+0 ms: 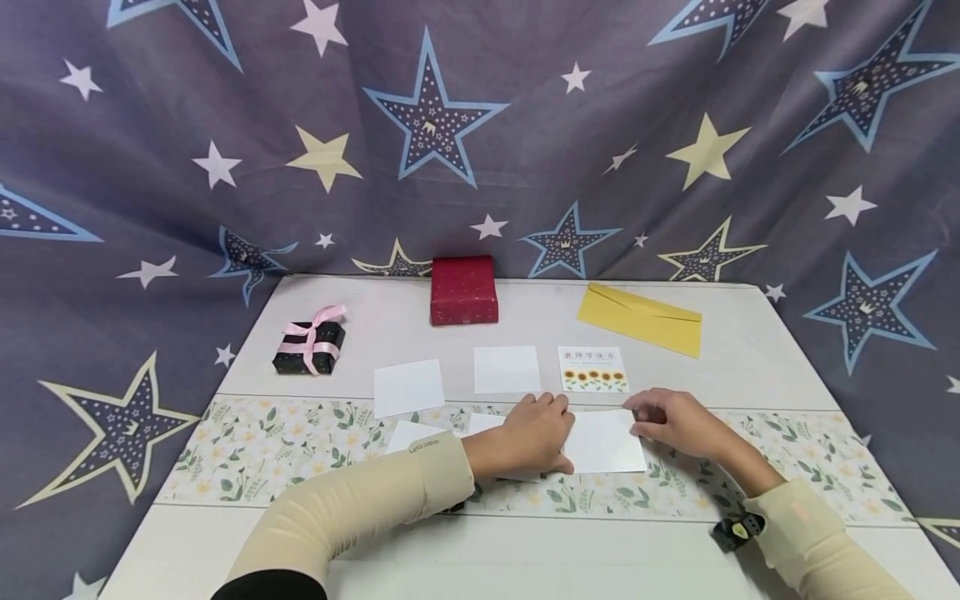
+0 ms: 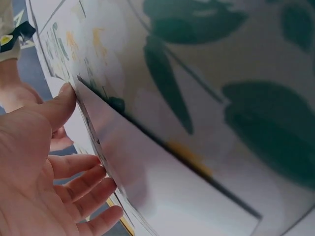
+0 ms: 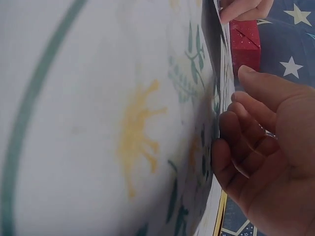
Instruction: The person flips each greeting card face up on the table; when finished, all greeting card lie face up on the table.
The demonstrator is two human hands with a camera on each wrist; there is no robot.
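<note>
The white card [image 1: 604,448] lies on the flowered band [image 1: 285,450] of the counter [image 1: 540,546], at six o'clock from the sunflower card [image 1: 593,369]. The left grip [image 1: 534,435] is at its nine o'clock edge and the right grip [image 1: 675,422] near its two o'clock corner, perhaps for keeping it straight between them. Both grips are loose, the thumb parted from the fingers; they seem to touch the edges without clasping anything. Other blank cards [image 1: 408,387] lie towards nine and ten o'clock, probably spaced for separate reach. The white card looks flat, almost square, with sharp corners and no print visible.
</note>
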